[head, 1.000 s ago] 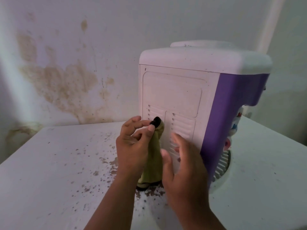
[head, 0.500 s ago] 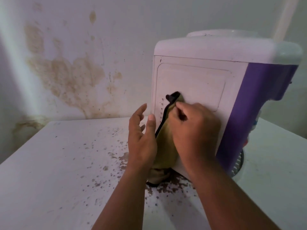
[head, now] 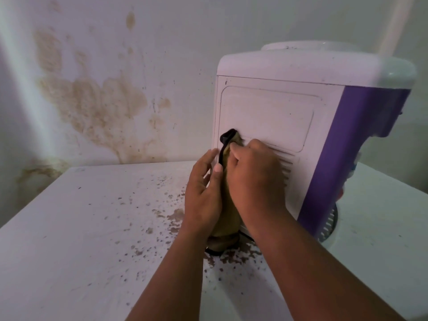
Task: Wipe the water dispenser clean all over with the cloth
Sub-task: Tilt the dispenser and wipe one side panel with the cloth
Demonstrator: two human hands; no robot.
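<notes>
While the water dispenser (head: 301, 117) stands on the white table (head: 81, 228) with its white rear panel turned toward the camera, its purple side faces right and its white top cap sits above. An olive-green cloth (head: 228, 218) with a black edge lies against that rear panel, hanging from just above the fingers down to the tabletop, where its lower end bunches beneath both wrists. The black hem curls into a small loop right above the fingertips of the right hand (head: 254, 179).

This right hand has its fingers curled around the upper part of the cloth, clamping it and holding it to the panel; its knuckles cover the left end of the ventilation slots (head: 286, 162), which run out to the right of the fingers. The left hand (head: 203, 195) lies just to the left, touching the cloth's side. Its fingers are fairly straight and a little spread, the thumb lying along the cloth's black edge, the other fingertips reaching toward the panel's left border; whether they press on the plastic I cannot tell.

Below and left of the fingers, the tabletop carries a scatter of brown specks and smears (head: 162, 218), thickest close to the cloth's lower end. A slotted drip tray (head: 328, 228) shows at the dispenser's foot, to the right of the right forearm. Behind everything, left of and above the hands, the pale wall (head: 115, 54) bears large tan stains (head: 92, 103).
</notes>
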